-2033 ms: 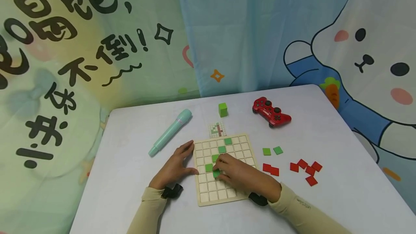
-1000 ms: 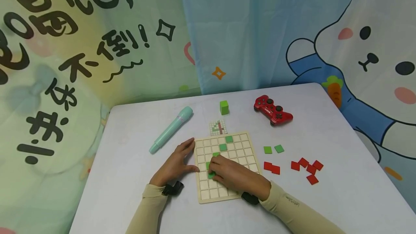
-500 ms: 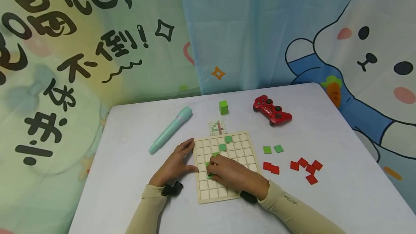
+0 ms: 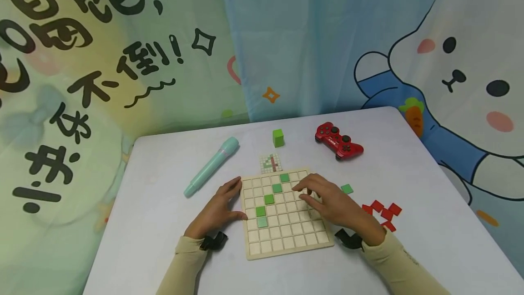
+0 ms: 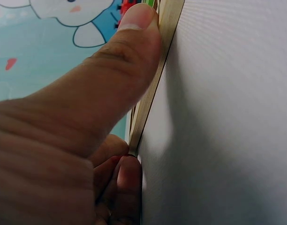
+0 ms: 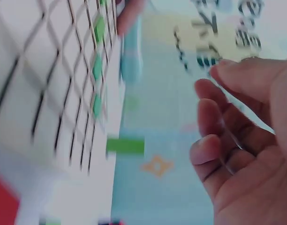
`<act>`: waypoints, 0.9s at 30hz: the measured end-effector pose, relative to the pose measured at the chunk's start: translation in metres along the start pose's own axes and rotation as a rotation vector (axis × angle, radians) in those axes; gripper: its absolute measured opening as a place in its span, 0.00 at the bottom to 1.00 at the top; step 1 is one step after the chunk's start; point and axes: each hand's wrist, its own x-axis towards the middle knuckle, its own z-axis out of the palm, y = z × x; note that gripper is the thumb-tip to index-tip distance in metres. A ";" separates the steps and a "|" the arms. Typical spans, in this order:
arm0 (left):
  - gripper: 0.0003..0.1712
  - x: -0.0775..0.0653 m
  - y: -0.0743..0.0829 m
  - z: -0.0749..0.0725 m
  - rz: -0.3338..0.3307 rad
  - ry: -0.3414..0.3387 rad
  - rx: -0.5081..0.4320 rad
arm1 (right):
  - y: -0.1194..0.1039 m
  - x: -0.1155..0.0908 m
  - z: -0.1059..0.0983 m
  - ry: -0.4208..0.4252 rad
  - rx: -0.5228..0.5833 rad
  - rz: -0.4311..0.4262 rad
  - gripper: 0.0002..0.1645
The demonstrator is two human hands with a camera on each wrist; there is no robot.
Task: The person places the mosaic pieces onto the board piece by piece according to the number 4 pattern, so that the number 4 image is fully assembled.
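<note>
A pale wooden grid board (image 4: 289,243) lies on the white table. A diagonal of green square tiles (image 4: 269,199) runs down it from upper right to lower left. Just below the lowest of these sits a paler green tile (image 4: 262,222). My left hand (image 4: 215,213) rests against the board's left edge, thumb and fingertips touching it apart from each other. The left wrist view shows the thumb (image 5: 120,61) on the wooden side. Over the board's right part hovers my right hand (image 4: 337,205), its fingers loosely bent, holding nothing.
Behind the board lie a small printed grid card (image 4: 270,163) and a green cube (image 4: 278,138). A teal microphone-shaped stick (image 4: 211,167) is at left, a red game controller (image 4: 339,140) at back right. Red tiles (image 4: 386,214) and a green tile (image 4: 346,189) lie right, partly behind the right arm.
My right hand has let go of the green tile at the lower left of the pattern and moved right, up off the board. The left hand stays at the board's edge.
</note>
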 end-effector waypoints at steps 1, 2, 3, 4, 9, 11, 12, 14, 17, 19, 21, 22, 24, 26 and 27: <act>0.63 0.000 0.000 0.000 -0.001 -0.002 0.000 | 0.005 -0.004 -0.006 0.039 0.015 0.016 0.17; 0.63 -0.001 0.000 0.001 -0.001 -0.005 -0.001 | 0.012 -0.008 -0.011 0.079 0.017 0.029 0.18; 0.63 -0.001 0.000 0.001 -0.003 -0.007 0.000 | 0.019 -0.013 -0.016 0.120 0.017 0.040 0.19; 0.63 -0.001 0.000 0.002 -0.004 -0.010 -0.001 | 0.025 -0.018 -0.020 0.158 0.015 0.053 0.20; 0.63 -0.002 0.001 0.001 -0.003 -0.015 0.007 | 0.052 -0.040 -0.034 0.256 -0.029 0.205 0.19; 0.63 -0.001 0.001 0.000 -0.003 -0.016 0.016 | 0.059 -0.046 -0.034 0.259 -0.047 0.282 0.19; 0.63 -0.001 0.001 -0.001 -0.005 -0.016 0.023 | 0.062 -0.048 -0.033 0.259 -0.058 0.313 0.19; 0.63 -0.002 0.000 -0.001 -0.015 -0.022 0.025 | 0.068 -0.052 -0.029 0.252 -0.077 0.349 0.20; 0.64 -0.002 0.000 -0.001 -0.013 -0.023 0.026 | 0.074 -0.054 -0.024 0.224 -0.110 0.367 0.22; 0.64 -0.002 0.000 -0.001 -0.011 -0.022 0.020 | 0.077 -0.054 -0.022 0.196 -0.118 0.373 0.22; 0.64 -0.002 -0.001 0.000 -0.008 -0.018 0.018 | 0.080 -0.054 -0.021 0.166 -0.123 0.383 0.23; 0.64 -0.002 -0.002 0.000 -0.006 -0.015 0.020 | 0.082 -0.054 -0.021 0.152 -0.120 0.391 0.23; 0.64 -0.001 -0.003 0.001 -0.007 -0.012 0.021 | 0.085 -0.055 -0.021 0.122 -0.110 0.408 0.24; 0.64 -0.001 -0.004 0.001 -0.008 -0.011 0.020 | 0.088 -0.056 -0.020 0.092 -0.108 0.423 0.25; 0.64 -0.001 -0.004 0.001 -0.010 -0.012 0.020 | 0.089 -0.057 -0.019 0.077 -0.106 0.432 0.25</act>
